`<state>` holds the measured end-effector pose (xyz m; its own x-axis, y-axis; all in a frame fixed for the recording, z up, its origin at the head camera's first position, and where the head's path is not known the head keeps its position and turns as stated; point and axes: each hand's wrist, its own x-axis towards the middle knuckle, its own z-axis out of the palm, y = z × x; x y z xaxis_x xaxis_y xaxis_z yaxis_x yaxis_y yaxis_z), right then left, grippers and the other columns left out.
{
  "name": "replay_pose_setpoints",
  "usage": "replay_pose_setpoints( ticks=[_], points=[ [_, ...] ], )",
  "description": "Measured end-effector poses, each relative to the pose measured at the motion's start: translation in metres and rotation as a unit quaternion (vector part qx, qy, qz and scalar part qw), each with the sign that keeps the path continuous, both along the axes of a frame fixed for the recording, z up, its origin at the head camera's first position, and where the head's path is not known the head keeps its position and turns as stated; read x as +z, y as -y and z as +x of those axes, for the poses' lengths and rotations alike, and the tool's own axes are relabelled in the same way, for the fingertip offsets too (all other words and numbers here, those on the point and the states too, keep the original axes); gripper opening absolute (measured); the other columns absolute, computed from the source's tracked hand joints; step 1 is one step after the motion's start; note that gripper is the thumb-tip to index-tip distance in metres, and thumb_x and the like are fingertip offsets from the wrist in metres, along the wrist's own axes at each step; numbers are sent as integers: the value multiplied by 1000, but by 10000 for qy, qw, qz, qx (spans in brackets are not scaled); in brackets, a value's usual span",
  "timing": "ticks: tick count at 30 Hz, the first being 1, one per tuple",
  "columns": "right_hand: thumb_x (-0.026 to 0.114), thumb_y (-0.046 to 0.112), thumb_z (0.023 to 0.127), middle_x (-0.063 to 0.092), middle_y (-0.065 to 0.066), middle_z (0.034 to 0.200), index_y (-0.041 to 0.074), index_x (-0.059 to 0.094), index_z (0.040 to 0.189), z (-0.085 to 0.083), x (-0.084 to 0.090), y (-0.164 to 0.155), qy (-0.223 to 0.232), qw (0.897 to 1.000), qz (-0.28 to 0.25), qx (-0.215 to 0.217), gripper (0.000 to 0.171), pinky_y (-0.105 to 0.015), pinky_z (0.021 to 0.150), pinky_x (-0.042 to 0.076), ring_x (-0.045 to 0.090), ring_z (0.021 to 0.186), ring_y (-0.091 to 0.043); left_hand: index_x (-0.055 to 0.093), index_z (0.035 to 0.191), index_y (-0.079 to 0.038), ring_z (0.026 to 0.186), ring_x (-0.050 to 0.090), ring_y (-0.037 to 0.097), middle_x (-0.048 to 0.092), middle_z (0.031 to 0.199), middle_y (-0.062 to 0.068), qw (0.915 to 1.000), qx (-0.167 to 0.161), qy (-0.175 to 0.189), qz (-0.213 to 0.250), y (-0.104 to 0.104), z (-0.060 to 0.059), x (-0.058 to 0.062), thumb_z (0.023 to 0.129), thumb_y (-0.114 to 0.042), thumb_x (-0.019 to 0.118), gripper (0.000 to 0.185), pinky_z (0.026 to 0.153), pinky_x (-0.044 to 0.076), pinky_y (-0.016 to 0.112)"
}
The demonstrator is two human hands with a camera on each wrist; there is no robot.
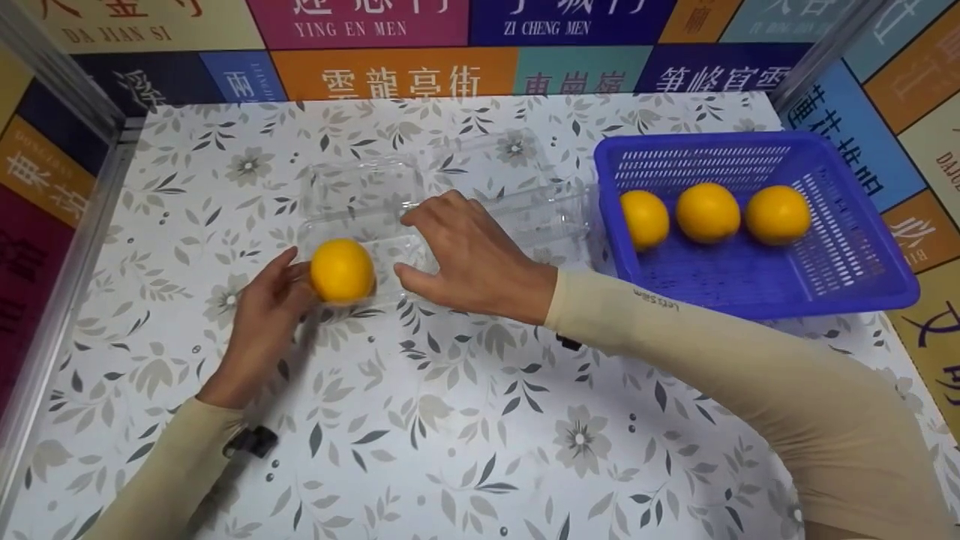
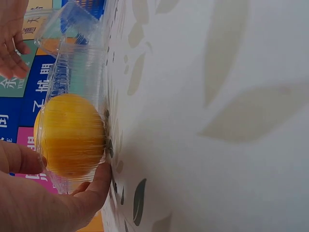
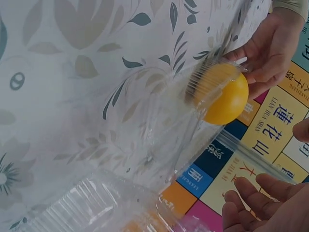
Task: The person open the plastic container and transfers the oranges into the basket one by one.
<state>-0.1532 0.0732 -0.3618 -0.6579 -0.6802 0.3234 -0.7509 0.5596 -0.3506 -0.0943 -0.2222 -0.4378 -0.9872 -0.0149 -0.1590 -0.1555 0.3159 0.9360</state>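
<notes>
An orange (image 1: 343, 270) sits in the left end of a clear plastic container (image 2: 77, 72), whose lid (image 1: 362, 187) stands open at the back. My left hand (image 1: 266, 319) holds the container's left end; in the left wrist view the thumb is at the rim and the fingers are against the outer wall, close to the tabletop. My right hand (image 1: 480, 259) is over the container's right part, thumb and fingers spread apart with nothing between them. In the right wrist view its fingers (image 3: 258, 198) are loosely bent, apart from the orange.
Another clear plastic container (image 1: 532, 217) lies open behind my right hand. To the right stands a blue plastic basket (image 1: 757, 300) with three oranges (image 1: 707, 213) in it. Panels with printed lettering (image 1: 397, 79) border the flower-patterned tabletop (image 1: 450, 457) at the back and sides.
</notes>
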Motion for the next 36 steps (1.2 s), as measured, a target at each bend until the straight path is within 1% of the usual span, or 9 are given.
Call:
replay_pose_setpoints(
  ticks=[6,10,14,19,22,24,29,34,36],
  points=[
    [71,37,104,71,-16,129,-1,69,136,-4,-12,13,191,9997,65,-121,51,-46,100,51,61,117,-33,25,175,-4,143,59,28,55,163,16,9999,-23,-62,135,-2,-1,-2,115,-15,50,66,103,53,15],
    [70,37,103,72,-15,130,-1,70,135,-6,-19,23,281,9995,70,-159,50,-44,97,52,62,112,-33,25,174,-4,143,59,27,55,162,16,9997,-11,-54,217,-2,-1,-2,114,-14,50,66,105,53,16],
    [70,37,103,73,-14,128,0,71,133,-7,-24,35,201,9997,77,-119,47,-42,94,52,61,107,-31,25,174,-3,142,60,27,56,162,16,9998,-4,-90,195,0,-1,-2,114,-14,50,66,104,53,16],
    [69,41,103,74,-13,126,2,71,133,-7,-28,49,79,9997,234,-78,50,-41,97,53,63,112,-30,26,174,-3,140,61,27,57,161,16,9998,0,-140,135,3,0,-2,115,-15,50,65,101,53,15],
    [68,43,103,74,-13,128,2,71,134,-9,-31,57,117,9994,328,-52,51,-40,98,52,62,114,-30,27,174,-2,139,61,27,58,160,16,9998,12,-189,97,4,1,-2,115,-16,50,65,100,54,14],
    [68,44,103,74,-13,128,1,71,134,-10,-34,61,160,9991,389,-53,52,-41,97,52,61,113,-30,27,173,-2,138,62,27,58,160,16,9997,24,-207,115,3,1,-3,115,-15,51,65,100,54,15],
    [67,45,103,73,-15,129,0,69,134,-14,-41,65,283,9981,522,-186,55,-42,98,51,60,114,-31,27,173,-1,137,62,27,59,159,16,9994,37,-175,302,0,0,-3,114,-12,50,65,103,54,16],
    [65,45,102,73,-16,131,-1,69,134,-20,-48,67,391,9972,559,-293,57,-42,102,50,60,118,-31,28,173,-3,134,62,26,59,159,16,9991,92,-117,403,-1,-2,-3,113,-12,52,65,101,54,16],
    [64,46,102,73,-16,130,-1,69,133,-22,-51,70,438,9970,565,-292,56,-42,104,49,60,118,-31,28,173,-3,132,62,26,59,158,16,9993,115,-99,356,0,-1,-2,113,-13,52,66,100,54,16]
  ],
)
